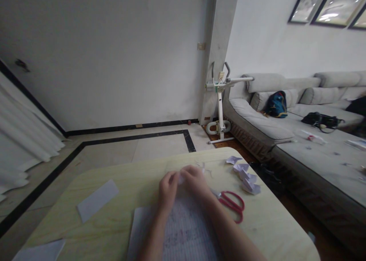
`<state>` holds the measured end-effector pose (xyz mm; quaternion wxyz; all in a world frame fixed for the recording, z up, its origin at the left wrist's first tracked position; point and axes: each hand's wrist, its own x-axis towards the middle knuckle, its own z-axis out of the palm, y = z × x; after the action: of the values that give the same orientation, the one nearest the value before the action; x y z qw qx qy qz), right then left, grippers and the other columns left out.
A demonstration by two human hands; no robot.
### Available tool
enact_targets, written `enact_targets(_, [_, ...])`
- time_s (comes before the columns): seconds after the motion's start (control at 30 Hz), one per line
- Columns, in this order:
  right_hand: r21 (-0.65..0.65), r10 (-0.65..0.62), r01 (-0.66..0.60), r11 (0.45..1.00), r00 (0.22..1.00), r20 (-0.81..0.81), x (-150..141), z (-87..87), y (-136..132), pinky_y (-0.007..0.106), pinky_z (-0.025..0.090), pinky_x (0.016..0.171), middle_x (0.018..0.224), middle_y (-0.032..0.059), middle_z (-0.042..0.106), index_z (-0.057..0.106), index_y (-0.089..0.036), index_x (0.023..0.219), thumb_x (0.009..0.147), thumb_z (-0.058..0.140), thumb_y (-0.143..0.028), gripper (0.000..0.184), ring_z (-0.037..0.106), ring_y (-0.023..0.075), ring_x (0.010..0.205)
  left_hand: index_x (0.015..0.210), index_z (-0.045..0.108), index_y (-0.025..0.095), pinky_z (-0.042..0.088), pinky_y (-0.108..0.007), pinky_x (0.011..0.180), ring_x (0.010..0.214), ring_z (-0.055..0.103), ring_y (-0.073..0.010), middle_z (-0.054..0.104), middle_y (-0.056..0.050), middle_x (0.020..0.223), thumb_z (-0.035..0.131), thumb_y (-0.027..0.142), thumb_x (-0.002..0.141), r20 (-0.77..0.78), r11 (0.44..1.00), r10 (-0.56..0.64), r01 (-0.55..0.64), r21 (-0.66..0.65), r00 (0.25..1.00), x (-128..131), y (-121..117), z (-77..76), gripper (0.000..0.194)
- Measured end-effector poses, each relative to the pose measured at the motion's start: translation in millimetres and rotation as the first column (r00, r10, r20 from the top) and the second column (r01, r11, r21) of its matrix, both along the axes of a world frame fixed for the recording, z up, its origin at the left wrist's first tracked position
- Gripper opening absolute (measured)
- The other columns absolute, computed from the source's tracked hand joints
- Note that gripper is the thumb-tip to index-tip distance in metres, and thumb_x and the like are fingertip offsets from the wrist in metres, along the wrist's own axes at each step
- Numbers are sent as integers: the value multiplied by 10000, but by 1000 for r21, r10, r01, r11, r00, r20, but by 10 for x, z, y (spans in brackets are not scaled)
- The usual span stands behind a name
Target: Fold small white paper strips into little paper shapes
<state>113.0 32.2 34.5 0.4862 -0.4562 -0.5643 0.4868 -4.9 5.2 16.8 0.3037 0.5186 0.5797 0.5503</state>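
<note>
My left hand (168,186) and my right hand (195,180) meet above the far edge of a lined, written-on notebook (183,230). Between their fingertips they pinch a small piece of white paper (180,179), mostly covered by the fingers and a little blurred. Red-handled scissors (233,204) lie just right of my right forearm, their blades partly hidden behind it. Several folded paper pieces (248,183) sit in a row along the table's right edge. Thin paper scraps (204,167) lie beyond my right hand.
A white paper strip (97,200) lies on the left of the wooden table (114,234), with another paper sheet (42,251) at the near left corner. Beyond the table stand an exercise machine (220,108) and a grey sofa (314,154) holding a blue backpack (277,104) and a black bag (320,120).
</note>
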Motion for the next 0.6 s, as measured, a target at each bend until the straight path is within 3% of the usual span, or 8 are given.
enact_targets(0.2, [28,-113,114,993,993,-20,5,-38,27,237,423,583,635,2,592,606,-157,681,719,565,-291,145,537,136,619,794,627,146,453,-252,634,714,591,-183,642,-40,733,489,401,803,-6,998,-53,53,-41,999,3,-2,-5,290])
enact_targets(0.43, [-8,33,-33,999,999,4,-16,27,-40,218,397,525,588,-10,573,594,-146,640,721,559,-268,150,520,124,572,773,593,163,467,-256,638,693,594,-176,630,-28,716,485,408,809,16,1000,10,-10,3,1000,2,21,-65,271])
enact_targets(0.6, [-22,-35,34,999,997,-66,-31,42,-43,210,401,520,598,-11,574,581,-148,651,728,562,-288,160,522,120,576,903,624,150,484,-286,717,807,618,-204,669,-72,851,502,403,801,73,998,-61,62,-9,995,15,12,-40,299])
